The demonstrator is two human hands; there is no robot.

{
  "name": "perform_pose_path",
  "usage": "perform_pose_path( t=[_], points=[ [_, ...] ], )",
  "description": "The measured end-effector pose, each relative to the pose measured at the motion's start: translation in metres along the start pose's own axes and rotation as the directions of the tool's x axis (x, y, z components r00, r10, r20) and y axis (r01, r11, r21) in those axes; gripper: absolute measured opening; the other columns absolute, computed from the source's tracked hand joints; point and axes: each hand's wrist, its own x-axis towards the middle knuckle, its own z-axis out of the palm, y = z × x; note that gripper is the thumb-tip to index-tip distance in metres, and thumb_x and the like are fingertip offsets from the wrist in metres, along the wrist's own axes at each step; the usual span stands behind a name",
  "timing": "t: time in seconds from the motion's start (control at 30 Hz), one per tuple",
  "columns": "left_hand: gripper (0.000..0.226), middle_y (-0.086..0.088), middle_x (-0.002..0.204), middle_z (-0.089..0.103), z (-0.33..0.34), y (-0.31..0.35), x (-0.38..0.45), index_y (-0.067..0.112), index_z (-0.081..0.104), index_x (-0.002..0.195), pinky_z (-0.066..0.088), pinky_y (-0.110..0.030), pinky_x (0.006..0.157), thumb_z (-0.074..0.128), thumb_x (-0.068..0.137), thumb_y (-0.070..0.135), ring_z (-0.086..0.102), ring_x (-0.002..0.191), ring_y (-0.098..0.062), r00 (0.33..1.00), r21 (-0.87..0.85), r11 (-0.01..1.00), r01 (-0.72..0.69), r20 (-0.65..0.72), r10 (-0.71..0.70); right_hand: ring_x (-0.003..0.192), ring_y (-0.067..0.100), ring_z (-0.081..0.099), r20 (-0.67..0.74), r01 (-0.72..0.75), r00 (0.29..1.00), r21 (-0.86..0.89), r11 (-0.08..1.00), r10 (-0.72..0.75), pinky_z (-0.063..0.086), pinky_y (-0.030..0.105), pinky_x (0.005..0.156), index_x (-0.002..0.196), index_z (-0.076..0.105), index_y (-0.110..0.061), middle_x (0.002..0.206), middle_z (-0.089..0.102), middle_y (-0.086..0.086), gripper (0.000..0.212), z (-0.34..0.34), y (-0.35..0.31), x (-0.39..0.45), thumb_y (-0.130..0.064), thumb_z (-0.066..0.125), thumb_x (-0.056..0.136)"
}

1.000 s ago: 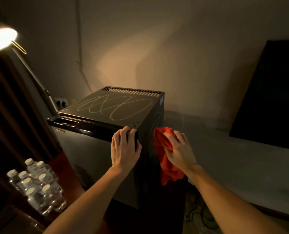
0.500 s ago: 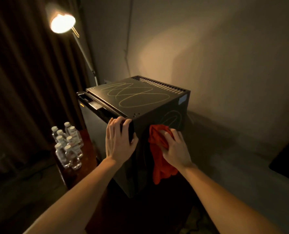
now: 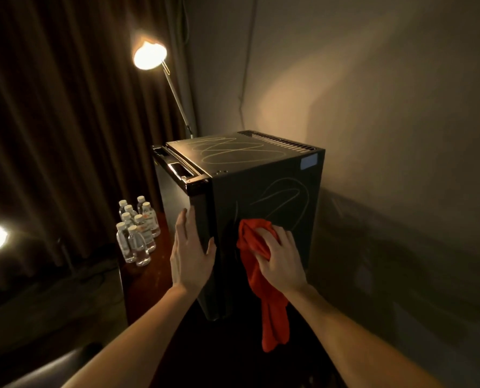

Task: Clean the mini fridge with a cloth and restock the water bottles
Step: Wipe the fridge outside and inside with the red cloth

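— Two hands on the mini fridge (image 3: 264, 197); what has changed?
— The left hand (image 3: 189, 252) has slid down from the top corner and now lies flat, fingers straight, against the front edge. The right hand (image 3: 282, 254), just beside it, bunches the red cloth (image 3: 257, 249) against the side panel, lower than before.
— And the water bottles (image 3: 136, 231)?
— Well left of both hands, untouched. Wiping comes first; scribble marks above the cloth remain.

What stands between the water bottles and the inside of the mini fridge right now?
The fridge door appears closed, so it blocks the way in. The water bottles stand beside it on the wooden surface; the left hand rests flat at the door's edge.
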Motion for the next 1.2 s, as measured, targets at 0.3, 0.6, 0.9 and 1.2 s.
perform_pose_path(
  t=[0.3, 0.6, 0.9, 1.2],
  points=[
    [0.079, -0.003, 0.159, 0.017, 0.039, -0.039, -0.025, 0.021, 0.015, 0.154, 0.043, -0.048, 0.107, 0.061, 0.092, 0.035, 0.026, 0.145, -0.025, 0.999, -0.029, 1.0, 0.007, -0.047, -0.008, 0.128, 0.022, 0.036, -0.148, 0.12, 0.983, 0.088, 0.989, -0.107, 0.037, 0.033, 0.102, 0.139, 0.044, -0.031, 0.143, 0.036, 0.002, 0.051, 0.052, -0.001, 0.029, -0.031, 0.063, 0.092],
    [0.084, -0.002, 0.16, 0.011, 0.036, -0.049, -0.019, 0.034, 0.006, 0.155, 0.048, -0.056, 0.1, 0.062, 0.092, 0.037, 0.024, 0.146, -0.029, 1.0, -0.019, 1.0, -0.017, 0.002, 0.017, 0.136, 0.023, 0.033, -0.397, -0.264, 0.789, 0.469, 0.843, 0.468, 0.025, 0.036, 0.108, 0.14, 0.043, -0.033, 0.147, 0.034, -0.001, 0.053, 0.016, 0.029, 0.092, -0.03, 0.064, 0.091],
    [0.092, -0.003, 0.162, 0.007, 0.033, -0.046, -0.014, 0.034, -0.006, 0.154, 0.039, -0.056, 0.108, 0.06, 0.091, 0.039, 0.019, 0.148, -0.028, 0.998, -0.051, 0.999, 0.002, 0.061, 0.001, 0.14, 0.024, 0.027, -0.239, -0.212, 0.921, 0.355, 0.911, 0.308, 0.027, 0.044, 0.114, 0.143, 0.04, -0.033, 0.151, 0.028, 0.003, 0.054, 0.063, -0.009, 0.052, -0.03, 0.061, 0.094],
    [0.087, -0.008, 0.159, 0.011, 0.05, -0.044, -0.004, 0.023, -0.002, 0.156, 0.047, -0.061, 0.098, 0.057, 0.094, 0.035, 0.024, 0.145, -0.033, 1.0, -0.118, 0.993, 0.01, 0.029, -0.007, 0.136, 0.023, 0.032, -0.28, -0.151, 0.931, 0.288, 0.946, 0.234, 0.031, 0.041, 0.111, 0.139, 0.041, -0.031, 0.146, 0.031, 0.002, 0.058, 0.05, 0.02, 0.07, -0.017, 0.065, 0.089]
  ],
)
